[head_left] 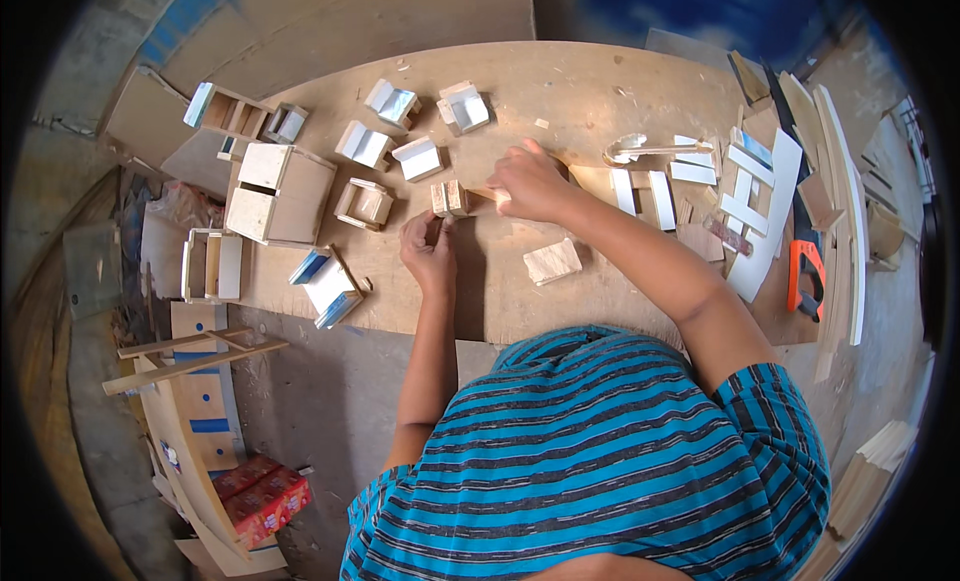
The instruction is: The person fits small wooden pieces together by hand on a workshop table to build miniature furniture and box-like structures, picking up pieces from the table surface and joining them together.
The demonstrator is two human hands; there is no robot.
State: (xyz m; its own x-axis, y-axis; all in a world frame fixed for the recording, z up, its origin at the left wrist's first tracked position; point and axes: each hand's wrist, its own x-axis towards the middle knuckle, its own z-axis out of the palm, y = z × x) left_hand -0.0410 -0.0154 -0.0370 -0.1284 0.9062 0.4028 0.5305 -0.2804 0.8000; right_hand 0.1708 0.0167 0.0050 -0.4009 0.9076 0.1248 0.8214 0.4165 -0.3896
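Observation:
My left hand [430, 253] is closed, its thumb and fingertips pinching the near side of a small wooden block piece [449, 198] with a groove across its middle. My right hand [530, 186] is closed too, gripping a thin tan stick-like piece [483, 193] whose tip reaches the block's right side; its exact kind is hard to make out. To the left stands a tiny open wooden box frame [364, 203]. Small chair-shaped pieces with white faces, such as this one [418, 158], lie beyond it. A loose pale wood block [552, 261] rests below my right forearm.
A miniature wooden cabinet [283, 196] and a larger white-and-blue chair piece [328, 286] stand at the left. White strips [657, 199], a clear cylinder [727, 233] and an orange-handled saw [805, 278] lie at the right. Planks lean beyond the workbench [590, 91]; a red box [265, 501] sits below.

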